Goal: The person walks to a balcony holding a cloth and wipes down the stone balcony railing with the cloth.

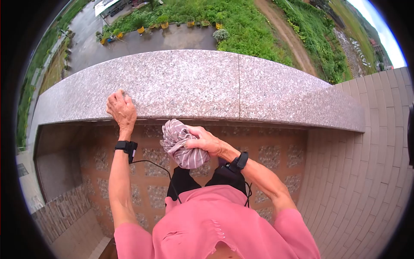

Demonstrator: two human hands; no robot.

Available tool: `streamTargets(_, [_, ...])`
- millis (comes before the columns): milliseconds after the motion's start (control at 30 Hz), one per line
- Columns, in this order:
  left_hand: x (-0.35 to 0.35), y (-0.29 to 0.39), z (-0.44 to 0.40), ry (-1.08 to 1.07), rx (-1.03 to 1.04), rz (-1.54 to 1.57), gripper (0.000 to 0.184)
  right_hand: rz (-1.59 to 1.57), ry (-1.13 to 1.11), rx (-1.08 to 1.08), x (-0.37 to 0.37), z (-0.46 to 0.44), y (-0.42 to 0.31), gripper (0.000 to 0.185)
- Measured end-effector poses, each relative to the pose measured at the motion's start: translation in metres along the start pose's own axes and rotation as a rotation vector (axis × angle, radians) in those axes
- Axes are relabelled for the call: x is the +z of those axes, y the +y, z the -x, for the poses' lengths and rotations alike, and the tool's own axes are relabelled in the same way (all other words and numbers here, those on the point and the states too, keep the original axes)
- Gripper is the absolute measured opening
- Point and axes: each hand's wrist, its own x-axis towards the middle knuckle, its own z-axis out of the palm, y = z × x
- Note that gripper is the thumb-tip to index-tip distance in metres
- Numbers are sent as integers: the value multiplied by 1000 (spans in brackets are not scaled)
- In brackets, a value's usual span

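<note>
My right hand point(205, 141) grips a bunched-up cloth point(183, 149), mauve-grey with pale stripes. It is held in front of my body, just on the near side of the granite ledge point(181, 82). On the ledge's speckled pinkish top rests my left hand point(122, 110), its fingers curled in. Whatever those fingers may hold is hidden or too small to make out. Each wrist wears a black band, and a black cable hangs from the left one point(126, 146).
Beyond the ledge the ground drops to a wet paved yard point(185, 38) with potted plants, greenery and a dirt track point(286, 32). A tiled wall point(358, 164) rises on the right. The floor point(148, 185) below has pebbled squares.
</note>
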Motion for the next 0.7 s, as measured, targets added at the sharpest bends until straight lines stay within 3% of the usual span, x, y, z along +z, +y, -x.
streamTargets(67, [-1, -2, -1, 3, 0, 7, 28, 76, -39, -94, -5, 25, -27, 53])
streamTargets(267, [-2, -2, -1, -36, -13, 1, 30, -55, 251, -241, -44, 94, -122, 53])
streamTargets(333, [-4, 1, 0, -29, -26, 6, 29, 570, 446, -100, -95, 110, -137, 55])
streamTargets(400, [-4, 1, -1, -32, -19, -3, 28, 1291, 1012, 78, -142, 122, -112, 64])
streamTargets(433, [-5, 1, -2, -23, -30, -4, 28, 1302, 1005, 69, -145, 126, -115, 64])
streamTargets(500, [-5, 4, 0, -1, -28, 10, 28, 1595, 1011, -382, -143, 130, -120, 73])
streamTargets(533, [-5, 4, 2, -1, -35, 5, 28, 1595, 1001, -384, -140, 126, -118, 73])
streamTargets(633, [-10, 8, -2, -3, -49, 9, 28, 1735, 591, -212, -113, 89, -104, 78])
streamTargets(700, [-9, 7, -1, 25, -13, 29, 28, 1860, 634, -197, -105, 71, -97, 66])
